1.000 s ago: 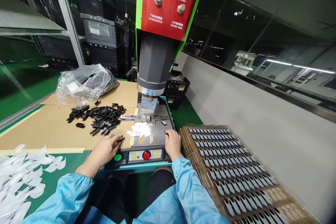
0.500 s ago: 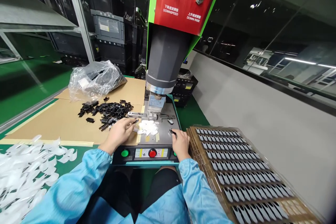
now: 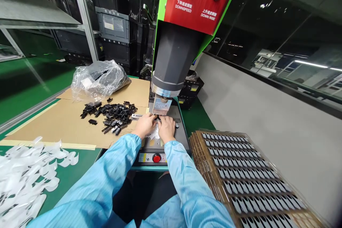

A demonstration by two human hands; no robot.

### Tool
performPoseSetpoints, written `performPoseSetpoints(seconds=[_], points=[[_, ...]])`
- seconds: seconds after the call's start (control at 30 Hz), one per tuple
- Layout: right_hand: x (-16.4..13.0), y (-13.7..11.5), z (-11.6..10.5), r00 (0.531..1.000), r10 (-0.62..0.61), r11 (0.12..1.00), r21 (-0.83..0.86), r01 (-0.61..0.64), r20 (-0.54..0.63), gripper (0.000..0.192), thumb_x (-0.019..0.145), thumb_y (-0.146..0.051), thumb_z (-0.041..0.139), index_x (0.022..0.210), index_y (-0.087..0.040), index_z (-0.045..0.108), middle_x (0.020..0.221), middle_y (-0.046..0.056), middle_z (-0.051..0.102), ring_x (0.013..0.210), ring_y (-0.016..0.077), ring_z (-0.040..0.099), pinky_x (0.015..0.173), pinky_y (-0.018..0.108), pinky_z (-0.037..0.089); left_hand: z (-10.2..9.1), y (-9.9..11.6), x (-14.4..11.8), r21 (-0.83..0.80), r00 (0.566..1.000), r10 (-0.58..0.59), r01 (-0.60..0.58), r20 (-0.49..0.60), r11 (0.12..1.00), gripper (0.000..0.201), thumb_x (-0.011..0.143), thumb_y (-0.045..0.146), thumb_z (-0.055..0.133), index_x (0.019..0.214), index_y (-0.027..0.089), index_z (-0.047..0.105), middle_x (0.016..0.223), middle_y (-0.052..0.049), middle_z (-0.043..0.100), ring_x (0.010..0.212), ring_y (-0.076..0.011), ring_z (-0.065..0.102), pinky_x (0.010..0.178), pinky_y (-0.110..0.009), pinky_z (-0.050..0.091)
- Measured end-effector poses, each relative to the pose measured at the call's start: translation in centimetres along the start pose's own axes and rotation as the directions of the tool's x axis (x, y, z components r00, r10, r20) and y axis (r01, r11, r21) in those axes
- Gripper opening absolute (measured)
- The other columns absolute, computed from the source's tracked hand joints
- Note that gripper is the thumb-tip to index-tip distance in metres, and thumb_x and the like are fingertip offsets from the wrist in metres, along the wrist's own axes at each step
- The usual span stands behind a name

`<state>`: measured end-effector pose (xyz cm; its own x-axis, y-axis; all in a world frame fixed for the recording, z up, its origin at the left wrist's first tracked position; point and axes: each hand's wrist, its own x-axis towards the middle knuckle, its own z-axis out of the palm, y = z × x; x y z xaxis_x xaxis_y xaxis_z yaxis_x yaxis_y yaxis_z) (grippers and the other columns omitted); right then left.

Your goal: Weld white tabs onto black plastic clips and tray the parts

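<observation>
My left hand and my right hand meet at the metal fixture beneath the press head. Their fingertips close on a small black plastic part, mostly covered by the fingers. White plastic pieces lie on the metal base plate just below my hands, partly hidden by them. Left of my left hand, a heap of black plastic parts spreads over the cardboard.
A clear plastic bag sits behind the heap. White film pieces cover the near left. Stacked trays holding rows of grey-and-black parts stand to the right. A red button is on the press front.
Both hands have moved inward and forward from either side of the white pieces to the fixture, bringing small black parts with them. The camera view has shifted slightly.
</observation>
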<state>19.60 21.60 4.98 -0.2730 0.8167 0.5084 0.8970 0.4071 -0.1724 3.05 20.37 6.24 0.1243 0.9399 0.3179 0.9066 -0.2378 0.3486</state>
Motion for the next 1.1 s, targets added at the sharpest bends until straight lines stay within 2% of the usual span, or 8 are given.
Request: performPoseSetpoints(seconds=[0.17,0.3,0.37,0.47,0.57,0.7,0.87,1.1], points=[[0.6,-0.6,-0.8,0.998,-0.001,0.999,-0.042,0.004,0.070,0.030,0.103,-0.028,0.069,0.133,-0.024,0.066,0.125,0.011,0.062,0.120,0.0312,0.047,0.100,0.043,0.037,-0.5,0.0,0.5,0.034,0.998,0.002,-0.004,0.067,0.999,0.037,0.101,0.034,0.059,0.132,0.019,0.070,0.126,-0.014,0.064,0.120,-0.0305,0.061,0.106,-0.042,0.048],[-0.4,0.0,-1.7,0.998,0.020,0.998,0.061,-0.023,0.055,0.049,0.097,-0.025,0.073,0.144,-0.025,0.061,0.132,0.010,0.061,0.125,0.0309,0.047,0.107,0.043,0.038,-1.5,-0.2,-0.5,0.034,0.997,0.007,-0.010,0.071,0.999,0.053,0.099,0.037,0.063,0.148,0.016,0.060,0.133,-0.016,0.063,0.124,-0.0308,0.061,0.110,-0.042,0.047],[-2.3,1.3,-2.4,0.999,0.043,0.989,0.143,-0.041,-0.012,0.053,0.097,-0.022,0.070,0.148,-0.023,0.059,0.136,0.010,0.060,0.128,0.0296,0.048,0.111,0.042,0.038,-2.1,-1.0,-2.3,-0.009,0.999,0.010,-0.010,0.036,1.000,0.063,0.101,0.043,0.060,0.155,0.013,0.052,0.139,-0.017,0.061,0.129,-0.0299,0.059,0.113,-0.040,0.046],[-6.5,4.2,-3.3,0.993,0.057,0.976,0.213,-0.034,-0.101,0.042,0.101,-0.023,0.059,0.143,-0.019,0.062,0.136,0.011,0.061,0.127,0.0289,0.051,0.112,0.042,0.039,-2.9,-3.2,-6.7,-0.049,0.998,0.055,-0.053,0.031,0.997,0.065,0.101,0.052,0.055,0.153,0.014,0.056,0.150,-0.016,0.055,0.138,-0.0297,0.053,0.120,-0.041,0.042],[-10.4,6.5,-4.0,0.990,0.056,0.977,0.211,-0.028,-0.127,0.035,0.106,-0.027,0.049,0.136,-0.016,0.064,0.130,0.013,0.064,0.120,0.0282,0.055,0.107,0.041,0.042,-3.2,-5.4,-11.7,0.026,0.985,0.024,-0.029,0.169,0.999,0.076,0.090,0.054,0.065,0.156,0.018,0.056,0.165,-0.013,0.043,0.150,-0.0333,0.043,0.126,-0.045,0.036],[-12.9,7.3,-3.8,0.990,0.042,0.990,0.135,-0.024,-0.135,0.033,0.109,-0.032,0.046,0.131,-0.017,0.067,0.125,0.013,0.066,0.116,0.0280,0.057,0.103,0.042,0.040,-2.4,-6.7,-15.8,0.141,0.936,-0.018,-0.034,0.350,0.989,0.096,0.080,0.039,0.071,0.169,0.023,0.039,0.176,-0.006,0.026,0.163,-0.0317,0.024,0.135,-0.045,0.020],[-13.1,6.9,-3.1,0.977,0.005,0.996,0.093,0.015,-0.214,0.034,0.109,-0.033,0.043,0.123,-0.017,0.069,0.118,0.013,0.068,0.109,0.0278,0.058,0.098,0.042,0.038,-1.6,-6.7,-16.3,0.191,0.942,-0.027,-0.040,0.335,0.981,0.094,0.083,0.036,0.067,0.171,0.024,0.036,0.178,-0.004,0.021,0.163,-0.0313,0.024,0.136,-0.046,0.019],[-13.2,6.9,-2.8,0.979,0.030,0.998,0.063,-0.018,-0.202,0.027,0.108,-0.028,0.046,0.120,-0.018,0.068,0.113,0.011,0.068,0.106,0.0269,0.058,0.097,0.040,0.037,-2.9,-5.5,-15.5,0.241,0.920,-0.070,-0.028,0.386,0.970,0.098,0.082,0.037,0.068,0.172,0.021,0.033,0.177,-0.006,0.022,0.163,-0.0297,0.025,0.135,-0.042,0.021]])
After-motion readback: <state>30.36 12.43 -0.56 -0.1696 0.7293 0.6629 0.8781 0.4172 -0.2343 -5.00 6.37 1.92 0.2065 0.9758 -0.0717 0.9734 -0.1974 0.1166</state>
